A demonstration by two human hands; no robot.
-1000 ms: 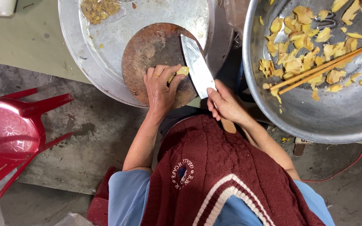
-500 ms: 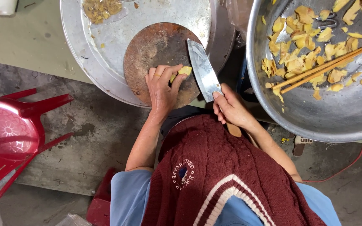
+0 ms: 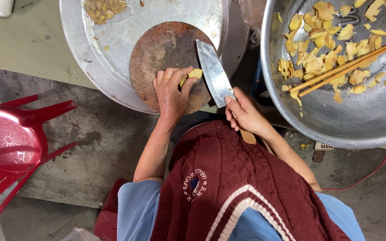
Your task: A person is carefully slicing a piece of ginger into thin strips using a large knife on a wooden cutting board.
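Overhead view of a slicing step. The left hand (image 3: 171, 91) pressed a small yellow piece (image 3: 193, 74), seemingly a root or tuber, onto the round wooden chopping board (image 3: 157, 53), fingertips curled over it and pinching it in place. The right hand (image 3: 245, 114) had its grip closed around the handle of a broad cleaver (image 3: 214, 72), whose blade stood just beside the piece, on its right, tilted and resting on or just above the board; contact could not be told. The board lay inside a wide metal tray (image 3: 77, 58) with peelings (image 3: 102, 8) at its far edge. A large metal basin (image 3: 362, 120) to the right held pale slices (image 3: 318, 58) and a pair of chopsticks (image 3: 349, 67). A red plastic chair (image 3: 10, 143) stood on the floor at left. Judged stage: mid-slicing; the next cut called for the blade to be set close to the fingertips without touching them.
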